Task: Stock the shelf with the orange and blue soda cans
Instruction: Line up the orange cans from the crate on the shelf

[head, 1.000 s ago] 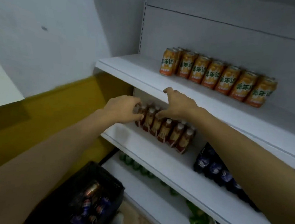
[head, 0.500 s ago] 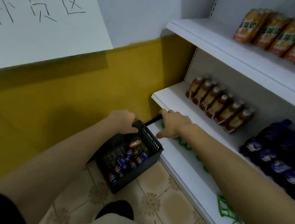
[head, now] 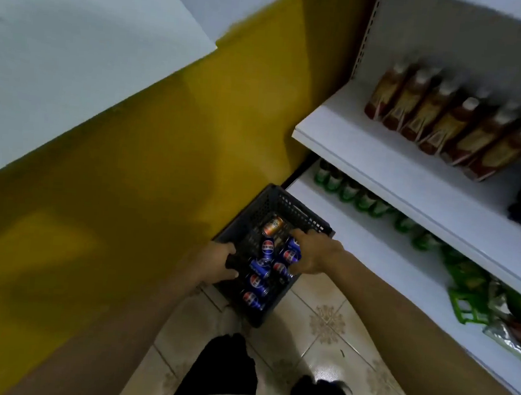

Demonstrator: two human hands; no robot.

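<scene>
One white shelf unit [head: 331, 124] stands to the right of the basket [head: 299, 209]; its lowest shelf edge runs just beside the basket's far right corner. The yellow wall [head: 128, 185] stands along the basket's left side. The tiled floor [head: 326, 326] carries the basket. Brown bottles [head: 448, 125] stand in a row on the shelf above and to the right of the basket. Green bottles [head: 357, 197] line the shelf below that, nearer the basket.

The basket is dark, with perforated walls.

Left hand [head: 218, 264]: grips the basket's left rim, fingers curled over the edge into the interior.

Right hand [head: 312, 252]: reaches into the basket at its right side, thumb and fingers curled round one blue can [head: 290, 253].

Further blue cans [head: 255, 281] lie on their sides across the middle and near end of the basket, close together. One orange can [head: 273, 226] lies on its side at the basket's far end, touched by neither hand.
</scene>
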